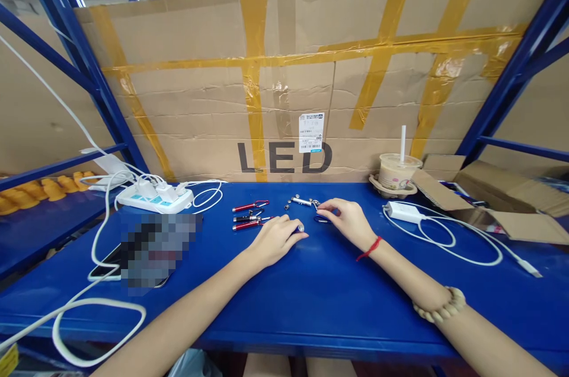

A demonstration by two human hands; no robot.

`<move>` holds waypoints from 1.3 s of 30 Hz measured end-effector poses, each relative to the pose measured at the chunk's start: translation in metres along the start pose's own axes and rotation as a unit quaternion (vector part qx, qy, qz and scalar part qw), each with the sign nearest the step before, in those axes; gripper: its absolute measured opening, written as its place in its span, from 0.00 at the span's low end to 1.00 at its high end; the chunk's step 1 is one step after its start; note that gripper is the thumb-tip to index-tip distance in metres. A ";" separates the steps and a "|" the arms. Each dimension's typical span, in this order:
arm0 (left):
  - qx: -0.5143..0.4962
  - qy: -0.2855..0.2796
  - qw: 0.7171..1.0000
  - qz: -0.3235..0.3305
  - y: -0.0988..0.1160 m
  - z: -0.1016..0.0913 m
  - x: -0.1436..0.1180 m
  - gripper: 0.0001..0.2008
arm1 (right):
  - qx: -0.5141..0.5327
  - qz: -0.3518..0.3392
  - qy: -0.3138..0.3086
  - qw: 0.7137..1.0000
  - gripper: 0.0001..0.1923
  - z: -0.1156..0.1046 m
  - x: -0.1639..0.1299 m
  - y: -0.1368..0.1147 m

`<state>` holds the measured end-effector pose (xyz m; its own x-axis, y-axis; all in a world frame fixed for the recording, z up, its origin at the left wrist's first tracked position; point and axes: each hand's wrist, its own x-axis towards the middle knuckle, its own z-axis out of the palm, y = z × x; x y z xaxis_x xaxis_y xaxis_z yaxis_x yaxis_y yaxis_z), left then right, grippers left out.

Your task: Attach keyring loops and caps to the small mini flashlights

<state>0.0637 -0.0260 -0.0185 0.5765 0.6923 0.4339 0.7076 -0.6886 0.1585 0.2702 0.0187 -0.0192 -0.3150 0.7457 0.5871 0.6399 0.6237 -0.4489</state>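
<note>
On the blue desk (pixel 338 300), nearer the rear edge than the front and midway between the side edges, a slim silver tube (pixel 301 201) lies flat. Small loose parts (pixel 287 207) sit just beyond its left end. The left hand (pixel 274 239) is curled nearly closed, thumb and forefinger gripping a short piece with a silvery end (pixel 301 228); the fingers hide the rest. The right hand (pixel 349 221) pinches its fingertips together at the short chain (pixel 316 204) by the tube's right end, just above a dark blue clip (pixel 320 219).

Toward the left edge, an upper red tube (pixel 243 208), a black tube (pixel 244 219) and a lower red tube (pixel 246 226) look complete. The silver tube seems unfinished, its loose parts not yet joined; whether the left hand's piece belongs with it cannot be told.
</note>
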 end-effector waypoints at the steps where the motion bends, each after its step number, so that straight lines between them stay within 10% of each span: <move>1: 0.006 -0.003 1.000 -0.004 0.000 0.001 0.000 0.15 | 0.025 -0.032 0.018 0.999 0.05 0.000 -0.001 -0.007; 10: 0.062 0.001 0.998 -0.006 -0.006 0.006 -0.001 0.22 | 0.156 -0.166 0.027 0.973 0.08 0.009 -0.012 -0.044; 22: 0.056 -0.014 0.998 -0.017 -0.008 0.008 -0.002 0.16 | 0.179 -0.110 -0.052 0.976 0.10 0.012 -0.012 -0.039; 39: -0.042 0.018 0.999 -0.016 -0.001 -0.001 0.003 0.10 | -0.015 -0.084 0.000 0.996 0.13 -0.002 -0.003 -0.014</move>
<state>0.0642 -0.0237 -0.0165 0.5373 0.7073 0.4594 0.6882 -0.6826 0.2460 0.2632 0.0071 -0.0130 -0.4195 0.6307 0.6529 0.5979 0.7331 -0.3241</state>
